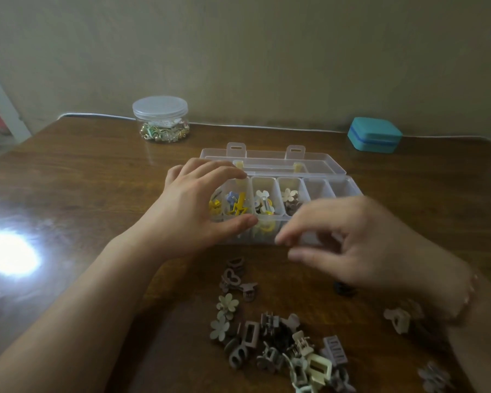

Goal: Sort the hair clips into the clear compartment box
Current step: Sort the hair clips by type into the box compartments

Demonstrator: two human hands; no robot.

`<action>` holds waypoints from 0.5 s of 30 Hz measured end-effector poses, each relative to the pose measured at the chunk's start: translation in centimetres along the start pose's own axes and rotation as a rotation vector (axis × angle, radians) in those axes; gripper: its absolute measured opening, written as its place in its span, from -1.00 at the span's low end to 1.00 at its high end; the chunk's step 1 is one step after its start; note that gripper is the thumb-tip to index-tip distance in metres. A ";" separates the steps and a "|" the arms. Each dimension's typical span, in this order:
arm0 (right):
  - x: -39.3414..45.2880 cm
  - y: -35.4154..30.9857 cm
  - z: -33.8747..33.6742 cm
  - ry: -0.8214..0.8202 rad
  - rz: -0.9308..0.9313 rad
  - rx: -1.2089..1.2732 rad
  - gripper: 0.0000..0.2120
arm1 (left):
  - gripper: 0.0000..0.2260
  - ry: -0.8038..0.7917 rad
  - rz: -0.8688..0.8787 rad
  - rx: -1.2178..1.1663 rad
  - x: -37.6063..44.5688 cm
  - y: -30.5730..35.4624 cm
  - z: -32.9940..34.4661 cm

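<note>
Nearest the person, a loose heap of small muted plastic claw clips in grey, beige and mauve lies on the dark wooden table, within easy reach of both hands, it seems, so pieces can be picked off one at a time; a few flower-shaped clips sit at its left edge and a pale one lies apart to the right. Above the heap the right hand hovers, blurred, fingers loosely curled with thumb and forefinger near each other at the box's front edge; whether they pinch a clip I cannot tell. The left hand spans the left end of the clear plastic compartment box, thumb on the front wall and fingers over the back, probably to steady it. Its left compartments hold yellow, blue and cream clips, the right ones look empty, and the lid lies open behind. Farther back stand a clear round jar and a teal case.
</note>
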State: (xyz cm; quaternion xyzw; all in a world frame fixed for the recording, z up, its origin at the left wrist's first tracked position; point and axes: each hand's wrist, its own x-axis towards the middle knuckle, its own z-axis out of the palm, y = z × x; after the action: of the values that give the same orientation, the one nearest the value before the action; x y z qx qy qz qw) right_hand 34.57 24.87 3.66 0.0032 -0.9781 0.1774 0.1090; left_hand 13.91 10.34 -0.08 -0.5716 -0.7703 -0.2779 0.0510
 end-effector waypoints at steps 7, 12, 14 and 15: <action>0.5 -1.3 2.1 -0.341 -0.196 -0.131 -0.65 | -0.36 0.015 0.003 0.005 -0.1 0.0 0.1; 0.6 -1.2 2.5 -0.305 -0.217 -0.143 -0.85 | -0.36 0.012 0.009 0.003 -0.1 0.0 0.1; 0.6 -1.2 2.6 -0.285 -0.225 -0.173 -0.89 | -0.36 0.012 0.011 0.005 -0.1 -0.1 0.1; 0.5 -1.0 2.4 -0.262 -0.230 -0.172 -0.89 | -0.36 0.010 0.010 0.008 -0.1 -0.1 0.1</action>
State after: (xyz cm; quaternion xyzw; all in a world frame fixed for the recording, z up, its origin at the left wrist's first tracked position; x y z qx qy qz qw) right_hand 33.59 23.13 1.92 0.1286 -0.9886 0.0776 0.0001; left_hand 13.89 10.30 -0.19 -0.5741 -0.7682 -0.2772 0.0586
